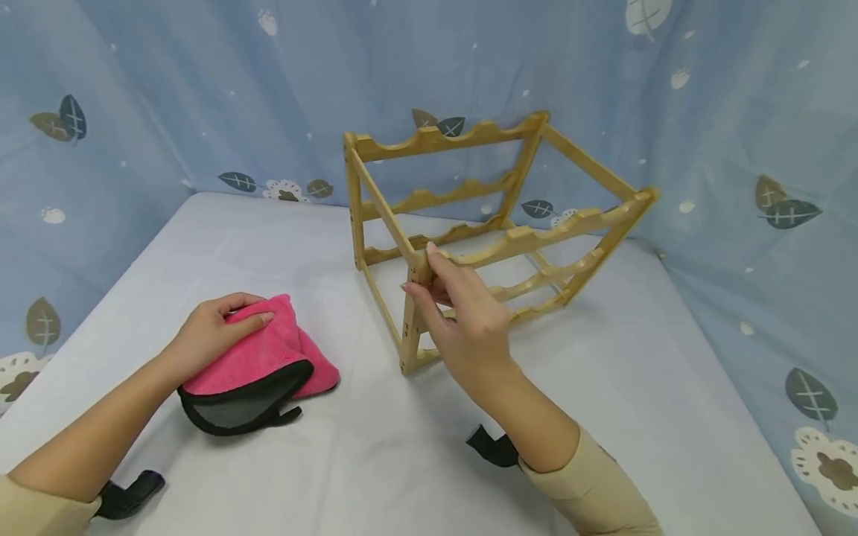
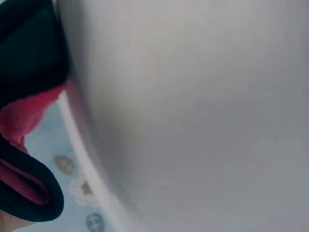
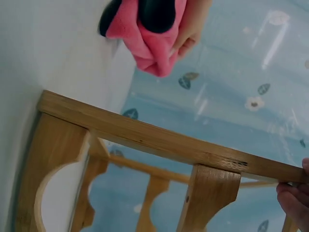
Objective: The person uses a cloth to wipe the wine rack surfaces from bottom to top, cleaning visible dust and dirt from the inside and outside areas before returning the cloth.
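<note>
My left hand (image 1: pixel 217 327) grips a pink plush cloth (image 1: pixel 268 342) with black edging and a grey-black underside, bunched up at the left of the table. A black tab sticks out from its lower edge. To the right stands a light wooden rack (image 1: pixel 529 242) with scalloped rails, like a wine bottle rack. My right hand (image 1: pixel 472 320) pinches its near top corner between thumb and fingers. In the right wrist view the near post (image 3: pixel 145 137) crosses the picture, with the fingers at its far end and the pink cloth beyond. The left wrist view catches only the cloth's dark edges.
A white-covered table (image 1: pixel 375 461) lies under everything. Blue curtains (image 1: pixel 255 89) with leaf and flower prints hang behind and on both sides. Black wrist mounts show below the left forearm (image 1: pixel 100 447) and the right forearm (image 1: pixel 536 417).
</note>
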The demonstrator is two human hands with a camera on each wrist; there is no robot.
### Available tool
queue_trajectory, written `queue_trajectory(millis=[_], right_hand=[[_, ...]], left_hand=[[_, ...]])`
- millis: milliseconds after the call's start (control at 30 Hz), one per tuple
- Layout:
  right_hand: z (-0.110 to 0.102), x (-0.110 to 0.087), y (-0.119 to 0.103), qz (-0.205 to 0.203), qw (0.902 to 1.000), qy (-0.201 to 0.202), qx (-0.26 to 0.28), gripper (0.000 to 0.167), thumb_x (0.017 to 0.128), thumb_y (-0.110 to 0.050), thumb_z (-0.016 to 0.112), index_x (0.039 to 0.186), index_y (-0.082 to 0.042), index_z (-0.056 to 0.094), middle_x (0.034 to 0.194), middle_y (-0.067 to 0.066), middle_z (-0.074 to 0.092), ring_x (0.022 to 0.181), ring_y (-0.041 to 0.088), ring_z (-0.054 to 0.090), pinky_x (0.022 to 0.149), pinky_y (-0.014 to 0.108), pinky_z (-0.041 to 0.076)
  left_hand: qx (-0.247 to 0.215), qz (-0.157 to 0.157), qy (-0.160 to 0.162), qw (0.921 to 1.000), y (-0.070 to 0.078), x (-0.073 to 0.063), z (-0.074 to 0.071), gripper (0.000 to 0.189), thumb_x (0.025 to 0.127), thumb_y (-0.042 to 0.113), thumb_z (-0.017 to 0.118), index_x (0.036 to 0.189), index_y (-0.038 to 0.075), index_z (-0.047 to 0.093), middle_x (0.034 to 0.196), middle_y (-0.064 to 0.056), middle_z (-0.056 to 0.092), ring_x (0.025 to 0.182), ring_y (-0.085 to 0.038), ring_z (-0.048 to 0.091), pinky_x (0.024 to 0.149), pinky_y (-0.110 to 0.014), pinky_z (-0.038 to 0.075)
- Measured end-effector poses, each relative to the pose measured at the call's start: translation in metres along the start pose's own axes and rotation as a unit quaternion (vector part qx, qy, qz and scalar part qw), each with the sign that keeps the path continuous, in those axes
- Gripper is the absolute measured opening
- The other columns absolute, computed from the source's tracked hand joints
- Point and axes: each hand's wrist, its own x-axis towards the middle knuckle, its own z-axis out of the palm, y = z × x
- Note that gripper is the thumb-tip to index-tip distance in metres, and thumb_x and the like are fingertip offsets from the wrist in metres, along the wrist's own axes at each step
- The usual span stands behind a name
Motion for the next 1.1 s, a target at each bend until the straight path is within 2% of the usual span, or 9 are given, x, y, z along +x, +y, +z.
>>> queue_trajectory(millis=[233,367,467,567,700,800,933,1033,1100], right_hand=[[0.031,0.017,0.000,-0.009,0.9997,-0.017,-0.014,0.035,0.080,-0.010,0.075,0.105,0.009,0.061,0.076,0.012,0.061,0.067,0.017,0.061,0.066,0.018,0.053],[0.039,0.025,0.002,-0.006,0.9984,-0.054,-0.015,0.035,0.082,-0.013,0.073,0.107,0.008,0.060,0.078,0.011,0.062,0.068,0.016,0.061,0.065,0.018,0.052],[0.033,0.028,0.010,0.005,0.9969,-0.078,0.009,0.037,0.080,-0.013,0.075,0.108,0.007,0.062,0.078,0.011,0.063,0.066,0.015,0.062,0.065,0.017,0.052],[0.014,0.031,0.029,-0.002,0.9965,-0.063,0.055,0.039,0.077,-0.012,0.078,0.107,0.007,0.064,0.076,0.012,0.064,0.065,0.018,0.064,0.066,0.017,0.053],[-0.025,0.037,0.068,-0.016,0.9929,0.001,0.118,0.037,0.079,-0.017,0.076,0.103,0.010,0.066,0.078,0.019,0.063,0.070,0.023,0.065,0.070,0.021,0.054],[-0.059,0.039,0.097,0.008,0.9942,0.019,0.106,0.046,0.080,-0.031,0.073,0.100,0.010,0.066,0.087,0.022,0.064,0.084,0.019,0.065,0.080,0.023,0.052],[-0.107,0.035,0.131,0.060,0.9974,-0.034,0.019,0.061,0.076,-0.047,0.070,0.106,0.006,0.066,0.107,0.021,0.064,0.109,0.018,0.058,0.097,0.025,0.043],[-0.134,0.031,0.153,0.107,0.9898,-0.086,-0.039,0.050,0.078,-0.029,0.075,0.116,0.002,0.064,0.120,0.018,0.060,0.121,0.019,0.051,0.102,0.022,0.036],[-0.146,0.029,0.166,0.144,0.9815,-0.112,-0.060,0.049,0.076,-0.011,0.077,0.121,0.000,0.062,0.124,0.009,0.058,0.122,0.011,0.048,0.101,0.018,0.035]], left_hand=[[0.023,0.016,-0.043,0.9987,-0.013,0.021,-0.001,0.045,0.092,0.038,0.059,0.124,0.007,0.057,0.118,-0.018,0.059,0.102,-0.028,0.051,0.069,-0.028,0.046],[0.027,0.020,-0.072,0.9968,-0.018,0.034,-0.001,0.046,0.091,0.038,0.060,0.124,0.007,0.058,0.119,-0.017,0.059,0.100,-0.027,0.052,0.070,-0.029,0.047],[0.027,0.022,-0.092,0.9952,-0.022,0.040,-0.001,0.044,0.091,0.036,0.061,0.124,0.006,0.058,0.115,-0.015,0.061,0.095,-0.023,0.053,0.068,-0.027,0.047],[0.025,0.026,-0.108,0.9935,-0.025,0.045,-0.001,0.042,0.091,0.033,0.061,0.122,0.005,0.059,0.112,-0.013,0.063,0.092,-0.021,0.054,0.068,-0.025,0.047],[0.027,0.032,-0.124,0.9915,-0.025,0.050,-0.001,0.041,0.092,0.033,0.060,0.122,0.005,0.059,0.113,-0.012,0.062,0.095,-0.021,0.053,0.069,-0.024,0.047],[0.025,0.030,-0.137,0.9898,-0.025,0.052,-0.001,0.041,0.092,0.034,0.060,0.121,0.006,0.059,0.113,-0.012,0.062,0.097,-0.021,0.053,0.070,-0.026,0.047],[0.023,0.031,-0.148,0.9882,-0.025,0.054,-0.001,0.040,0.091,0.035,0.061,0.120,0.007,0.060,0.112,-0.010,0.062,0.098,-0.022,0.052,0.072,-0.026,0.047],[0.014,0.043,-0.157,0.9866,-0.025,0.055,-0.004,0.039,0.091,0.033,0.061,0.120,0.007,0.059,0.113,-0.010,0.062,0.099,-0.022,0.051,0.071,-0.026,0.047],[0.002,0.055,-0.165,0.9847,-0.024,0.058,-0.006,0.037,0.091,0.030,0.062,0.120,0.007,0.059,0.113,-0.011,0.061,0.098,-0.022,0.051,0.071,-0.025,0.047]])
